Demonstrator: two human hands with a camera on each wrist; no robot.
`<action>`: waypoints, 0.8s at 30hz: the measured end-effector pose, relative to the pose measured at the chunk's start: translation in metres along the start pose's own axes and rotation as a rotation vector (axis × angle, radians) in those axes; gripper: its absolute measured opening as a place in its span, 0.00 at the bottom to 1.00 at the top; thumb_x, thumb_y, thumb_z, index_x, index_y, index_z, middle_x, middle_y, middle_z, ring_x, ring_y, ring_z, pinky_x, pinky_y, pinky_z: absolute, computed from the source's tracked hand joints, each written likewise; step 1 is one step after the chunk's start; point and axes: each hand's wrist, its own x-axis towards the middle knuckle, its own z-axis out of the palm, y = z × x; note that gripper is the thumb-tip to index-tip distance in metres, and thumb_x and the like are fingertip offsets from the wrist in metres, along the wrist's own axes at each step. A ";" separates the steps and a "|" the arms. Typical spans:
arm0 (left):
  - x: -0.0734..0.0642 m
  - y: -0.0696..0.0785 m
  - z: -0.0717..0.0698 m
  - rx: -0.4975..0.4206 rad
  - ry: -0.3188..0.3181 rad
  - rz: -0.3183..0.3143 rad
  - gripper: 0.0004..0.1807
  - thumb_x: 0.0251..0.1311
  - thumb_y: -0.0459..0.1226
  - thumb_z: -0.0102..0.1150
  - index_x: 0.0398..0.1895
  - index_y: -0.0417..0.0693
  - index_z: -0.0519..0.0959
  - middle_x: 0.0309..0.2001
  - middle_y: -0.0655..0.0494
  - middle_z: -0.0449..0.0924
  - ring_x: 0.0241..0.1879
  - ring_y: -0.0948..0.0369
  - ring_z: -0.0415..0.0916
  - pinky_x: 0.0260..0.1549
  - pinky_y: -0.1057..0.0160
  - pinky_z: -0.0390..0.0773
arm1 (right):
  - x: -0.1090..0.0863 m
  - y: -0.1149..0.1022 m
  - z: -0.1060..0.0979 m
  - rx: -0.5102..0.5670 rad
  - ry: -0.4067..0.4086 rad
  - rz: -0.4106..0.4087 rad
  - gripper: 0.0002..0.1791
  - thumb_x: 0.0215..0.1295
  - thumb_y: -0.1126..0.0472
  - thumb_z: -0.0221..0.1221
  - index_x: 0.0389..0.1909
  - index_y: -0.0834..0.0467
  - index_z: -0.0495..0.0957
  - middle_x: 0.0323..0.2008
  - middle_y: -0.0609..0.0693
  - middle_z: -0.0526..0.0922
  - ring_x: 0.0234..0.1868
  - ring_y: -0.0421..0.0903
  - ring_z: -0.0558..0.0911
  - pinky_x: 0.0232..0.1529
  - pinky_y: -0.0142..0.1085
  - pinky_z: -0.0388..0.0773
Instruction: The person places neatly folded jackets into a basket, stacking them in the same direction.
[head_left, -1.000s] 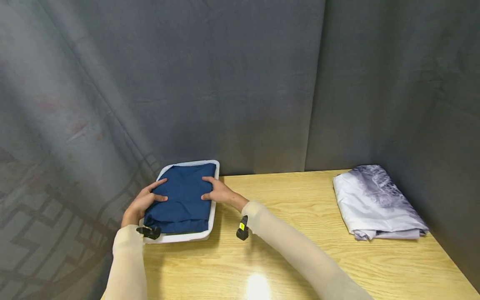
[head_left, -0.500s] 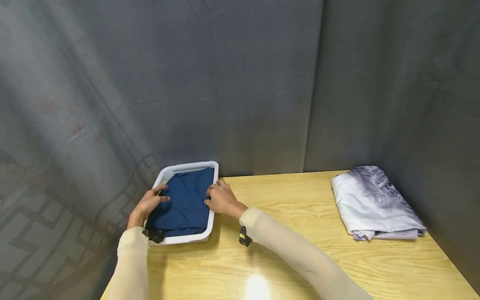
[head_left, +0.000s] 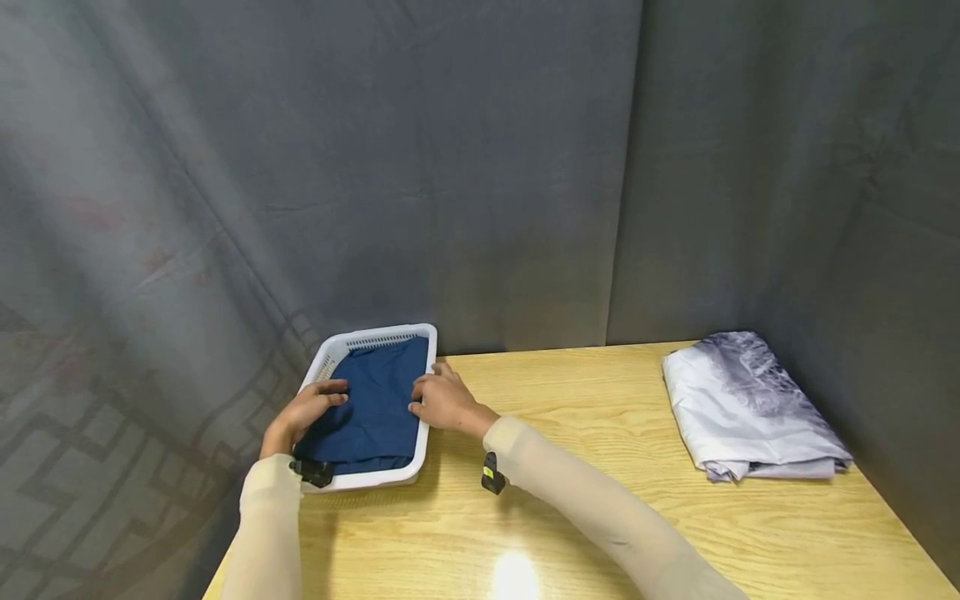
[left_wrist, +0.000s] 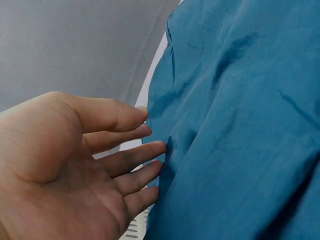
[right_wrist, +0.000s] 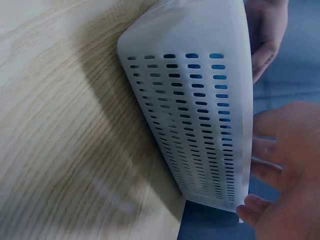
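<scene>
A white plastic basket point(head_left: 372, 480) with slotted walls point(right_wrist: 200, 122) stands on the table at the left, close to the curtain. Folded dark blue cloth point(head_left: 377, 400) lies inside it and looks brighter blue in the left wrist view point(left_wrist: 240, 110). My left hand point(head_left: 302, 412) is over the basket's left side, its loosely bent fingertips at the edge of the cloth. At the opposite rim is my right hand point(head_left: 446, 404). Several of its fingers reach over that rim into the basket, and the little finger is by the rim's far corner. Their tips are partly hidden.
A folded white and grey-purple cloth point(head_left: 750, 408) lies at the right of the wooden table point(head_left: 555, 408). Dark grey curtains point(head_left: 450, 183) rise behind the table and along both sides.
The blue cloth has sunk lower, baring the basket's far inner wall. My right hand has shifted from the cloth onto the right rim. My left hand has moved slightly right.
</scene>
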 end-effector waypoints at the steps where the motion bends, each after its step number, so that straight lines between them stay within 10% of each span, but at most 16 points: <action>1: 0.000 0.000 0.000 -0.001 0.000 0.004 0.30 0.76 0.31 0.51 0.76 0.21 0.62 0.76 0.23 0.62 0.78 0.32 0.59 0.79 0.33 0.55 | 0.000 0.001 0.000 0.014 -0.001 -0.001 0.12 0.76 0.51 0.63 0.51 0.50 0.92 0.66 0.46 0.85 0.79 0.57 0.68 0.80 0.51 0.64; 13: -0.003 0.023 0.008 -0.094 0.096 0.046 0.27 0.82 0.33 0.45 0.76 0.25 0.64 0.71 0.26 0.72 0.68 0.40 0.79 0.66 0.43 0.80 | 0.000 0.017 -0.008 0.316 0.073 0.017 0.11 0.76 0.61 0.63 0.52 0.59 0.89 0.57 0.53 0.89 0.63 0.52 0.83 0.67 0.44 0.79; 24: 0.004 0.052 0.028 -0.232 0.218 0.106 0.17 0.79 0.34 0.54 0.59 0.25 0.76 0.38 0.52 0.85 0.34 0.67 0.86 0.38 0.66 0.88 | -0.006 0.037 -0.023 0.421 0.106 0.047 0.10 0.76 0.64 0.61 0.52 0.60 0.87 0.46 0.53 0.90 0.47 0.48 0.87 0.51 0.39 0.83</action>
